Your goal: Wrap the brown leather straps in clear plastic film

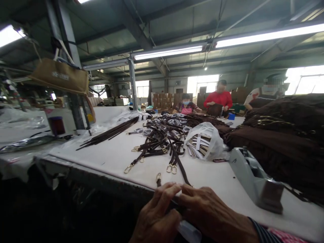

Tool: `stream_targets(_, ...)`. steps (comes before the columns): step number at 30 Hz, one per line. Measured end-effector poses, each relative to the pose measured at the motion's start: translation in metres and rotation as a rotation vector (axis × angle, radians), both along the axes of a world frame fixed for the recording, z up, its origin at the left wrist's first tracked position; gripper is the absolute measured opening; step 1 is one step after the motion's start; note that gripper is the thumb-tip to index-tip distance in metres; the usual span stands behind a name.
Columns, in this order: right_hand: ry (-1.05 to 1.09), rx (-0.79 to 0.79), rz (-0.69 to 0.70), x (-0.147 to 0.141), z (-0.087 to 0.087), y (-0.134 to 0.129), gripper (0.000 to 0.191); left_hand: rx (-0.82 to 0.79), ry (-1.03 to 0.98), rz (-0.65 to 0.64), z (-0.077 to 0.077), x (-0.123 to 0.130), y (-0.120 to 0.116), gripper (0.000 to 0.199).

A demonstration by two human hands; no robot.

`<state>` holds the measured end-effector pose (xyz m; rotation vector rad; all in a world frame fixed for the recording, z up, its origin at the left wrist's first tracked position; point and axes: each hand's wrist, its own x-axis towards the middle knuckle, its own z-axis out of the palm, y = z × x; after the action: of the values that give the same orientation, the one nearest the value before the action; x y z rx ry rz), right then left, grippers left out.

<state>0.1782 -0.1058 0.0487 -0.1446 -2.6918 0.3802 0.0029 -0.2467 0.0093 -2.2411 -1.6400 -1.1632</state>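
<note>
At the table's near edge, my left hand [158, 216] and my right hand [207, 211] are close together, fingers bent inward. Both are closed on a dark brown strap [184, 171]; its middle is hidden by my fingers. A gold clasp [158, 176] on a short strap end sticks out beyond my left fingertips. Below my palms hangs a clear plastic strip [189, 231], and I cannot tell how it joins the strap. Just ahead lies a tangled pile of brown straps [158, 135] with gold clasps [171, 168], some parts wrapped in clear plastic.
A grey tape dispenser [249, 179] stands at right, before a heap of dark brown fabric [280, 145]. A clear bag of paper strips [202, 143] sits beside the pile. Long brown strips [111, 132] lie at left on the white table [83, 162]. Several people work across it.
</note>
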Motion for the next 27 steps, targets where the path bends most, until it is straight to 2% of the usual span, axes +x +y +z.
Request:
stream_targets(3, -0.021, -0.002, 0.016, 0.019, -0.007, -0.015, 0.013, -0.279, -0.069, -0.085, 0.004, 0.017, -0.010, 0.028)
stream_targets(6, 0.013, -0.086, -0.065, 0.035, -0.012, -0.015, 0.012, -0.410, -0.167, -0.060, 0.003, 0.025, -0.022, 0.030)
stream_targets(8, 0.150, -0.197, -0.081, 0.043, -0.024, -0.016, 0.011, -0.453, -0.248, -0.028, -0.003, 0.029, -0.030, 0.036)
stream_targets(10, 0.397, -0.320, -0.152, 0.049, -0.046, -0.021, 0.011, -0.438, -0.354, 0.005, -0.011, 0.035, -0.035, 0.046)
stream_targets(12, 0.603, -0.475, -0.296, 0.052, -0.072, -0.030, 0.012, -0.380, -0.440, 0.037, -0.021, 0.044, -0.036, 0.050)
stream_targets(13, 0.612, -0.594, -0.342, 0.052, -0.085, -0.036, 0.015, -0.354, -0.467, 0.046, -0.025, 0.049, -0.035, 0.050)
stream_targets(14, 0.566, -0.739, -0.348, 0.051, -0.095, -0.043, 0.021, -0.343, -0.487, 0.054, -0.029, 0.056, -0.034, 0.048)
stream_targets(16, 0.424, -1.037, -0.272, 0.047, -0.106, -0.056, 0.036, -0.360, -0.499, 0.054, -0.035, 0.069, -0.032, 0.042)
stream_targets(19, 0.422, -1.318, -0.250, 0.038, -0.103, -0.064, 0.048, -0.430, -0.494, 0.064, -0.039, 0.083, -0.029, 0.032)
stream_targets(22, 0.430, -1.455, -0.301, 0.030, -0.090, -0.055, 0.042, -0.463, -0.546, 0.056, -0.039, 0.079, -0.029, 0.028)
stream_targets(24, 0.408, -1.452, -0.289, 0.026, -0.079, -0.044, 0.035, -0.442, -0.645, 0.067, -0.041, 0.068, -0.028, 0.025)
stream_targets(27, 0.447, -1.296, -0.280, 0.023, -0.056, -0.027, 0.032, -0.381, -0.829, 0.136, -0.050, 0.048, -0.028, 0.019)
